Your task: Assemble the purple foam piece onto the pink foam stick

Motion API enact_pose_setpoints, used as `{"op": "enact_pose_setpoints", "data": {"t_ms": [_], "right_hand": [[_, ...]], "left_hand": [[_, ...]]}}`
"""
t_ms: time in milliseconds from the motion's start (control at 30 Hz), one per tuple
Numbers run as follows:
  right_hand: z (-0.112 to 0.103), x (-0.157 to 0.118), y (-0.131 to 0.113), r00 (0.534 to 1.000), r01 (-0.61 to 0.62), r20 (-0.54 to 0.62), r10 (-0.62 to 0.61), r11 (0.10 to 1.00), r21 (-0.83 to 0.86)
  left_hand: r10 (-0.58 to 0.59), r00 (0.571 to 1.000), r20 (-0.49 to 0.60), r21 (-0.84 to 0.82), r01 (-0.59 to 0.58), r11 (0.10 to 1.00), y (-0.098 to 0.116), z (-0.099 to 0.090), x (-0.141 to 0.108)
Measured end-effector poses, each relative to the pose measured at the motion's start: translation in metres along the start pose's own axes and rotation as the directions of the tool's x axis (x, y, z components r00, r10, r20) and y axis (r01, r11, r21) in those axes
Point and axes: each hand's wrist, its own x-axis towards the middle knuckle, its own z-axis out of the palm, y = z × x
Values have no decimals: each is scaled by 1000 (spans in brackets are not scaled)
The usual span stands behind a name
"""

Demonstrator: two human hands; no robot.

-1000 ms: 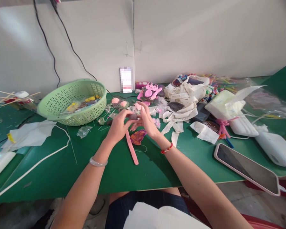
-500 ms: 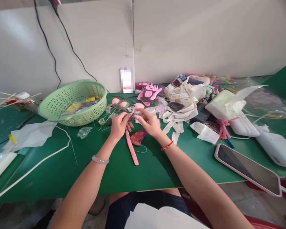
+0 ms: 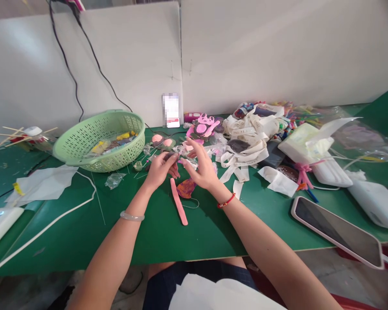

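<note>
Pinching a small dark lump (image 3: 170, 156), which seems soft and light, the left hand (image 3: 160, 170) holds it by the edges; the right hand (image 3: 202, 168) stands open, empty.

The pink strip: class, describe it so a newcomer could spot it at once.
On the green workbench, right of the light-green plastic basket, are the person's two hands. Just below them lies a long, narrow pink strip, slimmer than the mottled purple-orange piece beside it.

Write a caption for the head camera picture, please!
Left hand pinches a small dark piece, right hand open beside it, over a green workbench.
</note>
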Motion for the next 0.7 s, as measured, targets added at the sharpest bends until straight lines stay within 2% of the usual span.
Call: {"op": "enact_pose_setpoints", "data": {"t_ms": [100, 200, 333, 533, 633, 700], "right_hand": [[1, -1, 12, 991, -73, -111, 69, 997, -25], [2, -2, 16, 987, -101, -129, 96, 994, -32], [2, -2, 10, 994, -87, -76, 85, 996, -22], [7, -1, -1, 999, -32, 20, 33, 999, -30], [10, 2, -4, 998, -13, 59, 17, 997, -72], [8, 4, -7, 996, -1, 87, 11, 994, -113]], "left_hand": [[9, 999, -44, 4, -9, 1000, -4, -2, 2], [74, 994, -76, 34, -71, 997, -6, 0, 4], [85, 989, -123, -21, -88, 996, -8, 3, 3], [-57, 976, -210, -143, 27, 989, -12, -2, 6], [18, 951, -309, -55, -37, 998, -18, -1, 6], [87, 913, -398, 23, -85, 996, -24, 0, 5]]}}
